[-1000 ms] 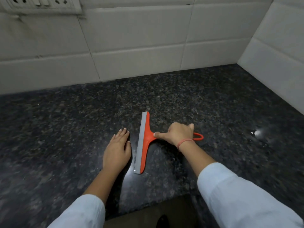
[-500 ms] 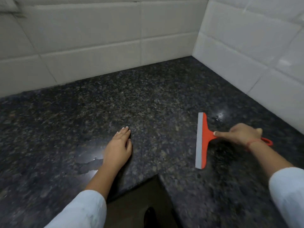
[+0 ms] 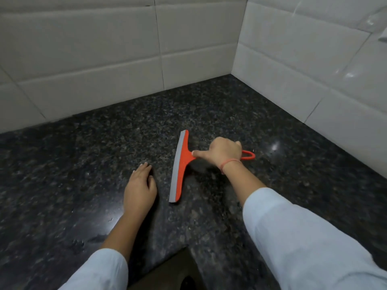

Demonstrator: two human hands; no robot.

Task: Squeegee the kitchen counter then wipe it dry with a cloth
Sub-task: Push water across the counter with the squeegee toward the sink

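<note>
Right hand [image 3: 223, 152] fingers curled around orange squeegee [image 3: 181, 164] handle, blade on dark granite bench [image 3: 83, 164], left hand [image 3: 139, 190] flat with fingers straight beside it

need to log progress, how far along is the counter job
Nothing looks finished: droplets dot the counter. In hand: right hand grips the orange squeegee, blade on it; left hand rests flat. Left: more strokes, then drying; no cloth in view.

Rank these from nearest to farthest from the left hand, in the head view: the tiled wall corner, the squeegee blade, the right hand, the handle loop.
From the left hand:
1. Squeegee blade, just to its right.
2. Right hand, farther right, gripping the squeegee.
3. Handle loop, sticking out past that hand.
4. Tiled wall corner, far back right.
</note>
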